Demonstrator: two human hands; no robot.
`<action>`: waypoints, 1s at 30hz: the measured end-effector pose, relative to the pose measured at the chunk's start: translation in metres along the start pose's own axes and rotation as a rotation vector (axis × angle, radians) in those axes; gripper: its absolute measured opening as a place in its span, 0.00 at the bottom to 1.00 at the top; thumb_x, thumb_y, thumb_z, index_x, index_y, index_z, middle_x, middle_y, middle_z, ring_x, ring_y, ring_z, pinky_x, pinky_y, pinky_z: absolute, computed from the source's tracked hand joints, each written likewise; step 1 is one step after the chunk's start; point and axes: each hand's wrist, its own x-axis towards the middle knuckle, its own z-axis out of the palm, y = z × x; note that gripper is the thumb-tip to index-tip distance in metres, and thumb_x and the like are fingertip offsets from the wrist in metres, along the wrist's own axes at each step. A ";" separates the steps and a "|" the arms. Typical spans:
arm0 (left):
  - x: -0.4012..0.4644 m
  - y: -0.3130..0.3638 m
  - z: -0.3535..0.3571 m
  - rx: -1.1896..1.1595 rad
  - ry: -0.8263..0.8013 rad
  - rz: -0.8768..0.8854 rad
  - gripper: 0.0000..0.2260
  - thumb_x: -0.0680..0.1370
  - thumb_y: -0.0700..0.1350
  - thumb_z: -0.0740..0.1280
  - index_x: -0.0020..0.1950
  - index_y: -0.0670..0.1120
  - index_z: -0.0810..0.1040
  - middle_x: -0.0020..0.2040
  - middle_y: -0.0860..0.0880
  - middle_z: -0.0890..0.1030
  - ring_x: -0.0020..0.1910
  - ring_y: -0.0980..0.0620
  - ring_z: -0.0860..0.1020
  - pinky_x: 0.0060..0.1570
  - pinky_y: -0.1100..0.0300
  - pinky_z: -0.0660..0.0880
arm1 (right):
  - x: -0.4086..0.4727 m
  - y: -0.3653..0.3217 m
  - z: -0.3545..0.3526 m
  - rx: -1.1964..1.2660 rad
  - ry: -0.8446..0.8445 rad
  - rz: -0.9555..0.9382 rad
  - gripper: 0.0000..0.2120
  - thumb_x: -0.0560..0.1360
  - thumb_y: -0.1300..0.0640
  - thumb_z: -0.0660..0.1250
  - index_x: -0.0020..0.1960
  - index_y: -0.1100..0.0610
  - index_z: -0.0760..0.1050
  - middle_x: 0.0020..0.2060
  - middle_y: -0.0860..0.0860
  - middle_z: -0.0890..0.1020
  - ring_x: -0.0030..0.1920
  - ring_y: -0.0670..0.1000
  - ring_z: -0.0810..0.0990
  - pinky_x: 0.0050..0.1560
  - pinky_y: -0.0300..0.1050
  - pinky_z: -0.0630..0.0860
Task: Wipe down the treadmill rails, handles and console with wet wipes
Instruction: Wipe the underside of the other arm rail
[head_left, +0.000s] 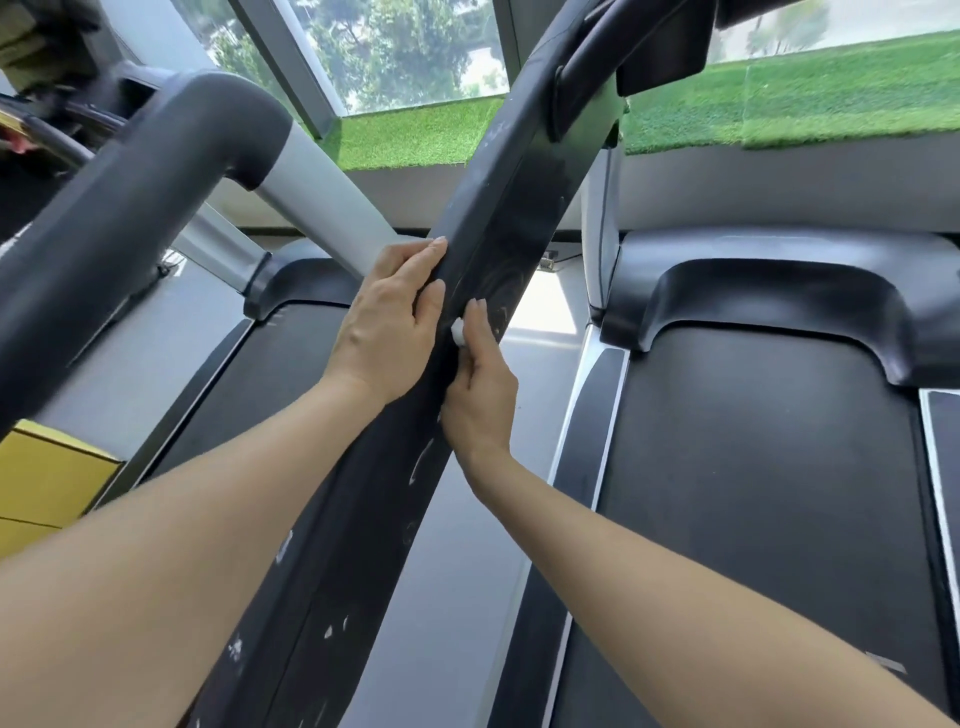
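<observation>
Treadmill belts: two dark running belts lie below, one under the left forearm (280, 374) and one to the right (753, 467), each with a black motor hood at its far end.
Window ledge: green artificial turf (779, 93) runs along the base of the glass, with trees outside.
Left handle: a thick dark padded handle (130, 218) slants across the upper left, joined to a grey upright.
Rail: a broad black rail (498, 171) runs diagonally from the bottom centre up to the top right, between the two belts; its surface is scuffed, with pale curved smears and white flecks lower down.
Yellow block: a yellow surface (47, 483) sits at the left edge, beside the left belt.
Left hand: the left hand (387, 322) lies flat along the rail's left edge, fingers extended and pressed on the black surface, gripping nothing.
Right hand: the right hand (480, 395) sits just below and right of the left, on the rail's face, fingers curled and pinching the wipe against it.
Wet wipe: a small white wad (457, 331) shows between the right fingertips and the rail, mostly hidden by the fingers, close beside the left hand's lower fingers.
</observation>
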 end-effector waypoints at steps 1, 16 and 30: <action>-0.002 0.001 -0.001 0.012 -0.013 -0.011 0.18 0.82 0.43 0.58 0.72 0.46 0.67 0.68 0.53 0.69 0.65 0.56 0.68 0.62 0.71 0.60 | -0.008 0.000 -0.002 0.003 -0.028 0.004 0.21 0.82 0.59 0.53 0.75 0.51 0.62 0.72 0.47 0.67 0.71 0.45 0.65 0.69 0.33 0.61; -0.062 -0.009 -0.018 0.053 -0.042 -0.034 0.21 0.81 0.45 0.60 0.74 0.47 0.64 0.69 0.53 0.67 0.67 0.54 0.66 0.64 0.64 0.61 | 0.002 0.012 -0.019 0.225 0.312 0.406 0.14 0.81 0.57 0.59 0.65 0.53 0.75 0.63 0.46 0.77 0.64 0.47 0.73 0.59 0.32 0.65; -0.062 -0.012 -0.016 0.032 -0.010 0.013 0.20 0.81 0.44 0.60 0.73 0.46 0.66 0.64 0.59 0.66 0.66 0.58 0.65 0.67 0.73 0.57 | 0.092 -0.014 -0.002 0.328 0.431 0.401 0.13 0.81 0.60 0.60 0.63 0.55 0.77 0.59 0.48 0.80 0.60 0.50 0.77 0.56 0.32 0.70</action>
